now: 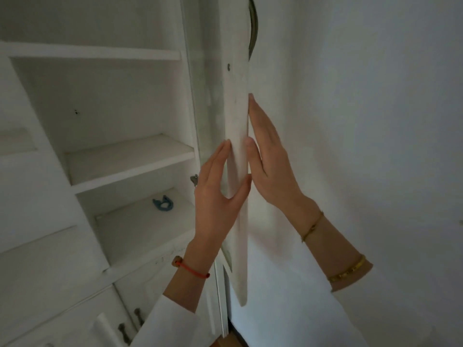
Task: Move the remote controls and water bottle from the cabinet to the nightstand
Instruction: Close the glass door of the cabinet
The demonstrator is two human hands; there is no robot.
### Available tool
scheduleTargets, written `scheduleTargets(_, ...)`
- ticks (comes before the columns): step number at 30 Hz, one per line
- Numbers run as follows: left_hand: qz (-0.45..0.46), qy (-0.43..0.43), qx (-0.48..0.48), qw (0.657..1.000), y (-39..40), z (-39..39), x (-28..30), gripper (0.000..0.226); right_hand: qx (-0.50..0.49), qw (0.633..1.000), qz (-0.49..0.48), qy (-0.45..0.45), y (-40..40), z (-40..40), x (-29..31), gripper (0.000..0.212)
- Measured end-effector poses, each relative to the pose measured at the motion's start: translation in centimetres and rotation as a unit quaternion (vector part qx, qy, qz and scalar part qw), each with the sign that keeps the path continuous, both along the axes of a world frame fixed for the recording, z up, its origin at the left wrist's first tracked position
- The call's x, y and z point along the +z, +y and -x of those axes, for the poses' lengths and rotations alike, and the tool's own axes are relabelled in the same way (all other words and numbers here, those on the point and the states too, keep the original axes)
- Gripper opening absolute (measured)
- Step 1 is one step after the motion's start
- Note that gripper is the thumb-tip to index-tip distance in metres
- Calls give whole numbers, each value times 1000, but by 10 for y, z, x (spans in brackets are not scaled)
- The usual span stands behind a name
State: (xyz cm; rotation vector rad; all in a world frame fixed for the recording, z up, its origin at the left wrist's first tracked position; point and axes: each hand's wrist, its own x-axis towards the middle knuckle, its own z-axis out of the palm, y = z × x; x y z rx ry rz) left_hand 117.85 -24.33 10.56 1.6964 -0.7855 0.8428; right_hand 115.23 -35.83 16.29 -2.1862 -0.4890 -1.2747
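A white cabinet door (236, 116) stands edge-on in the middle of the view, swung open. My left hand (220, 194) lies flat on its inner face, with the thumb across the door's edge. My right hand (270, 166) presses flat on the outer face, fingers straight and pointing up. The open cabinet (130, 156) at the left shows white shelves. No remote control or water bottle is in view.
A small blue ring-shaped object (163, 203) lies on the lower shelf. A dark curved handle (253, 26) sits high on the door. Drawers with dark knobs (130, 324) are below the shelves. A plain white wall (363, 121) fills the right side.
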Motion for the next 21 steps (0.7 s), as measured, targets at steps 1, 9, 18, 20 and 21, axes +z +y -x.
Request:
scheduleTargets(1, 7, -4, 6, 1000, 8, 0, 0, 67, 11, 1000, 8, -3, 7, -3, -1, 51)
scheduleTargets(9, 33, -7, 80, 996, 66, -1, -3, 59, 94, 994, 53, -13, 57, -30, -1, 57)
scheduleTargets(18, 39, 3, 207, 977, 131, -9, 0, 53, 198, 977, 78, 10, 131, -72, -1, 63)
scheduleTargets(20, 35, 21, 232, 972, 153, -22, -2, 55, 205, 974, 92, 14, 149, -84, 0, 63)
scheduleTargets(21, 32, 26, 243, 969, 164, -30, -3, 56, 206, 973, 99, 13, 159, -91, 1, 64)
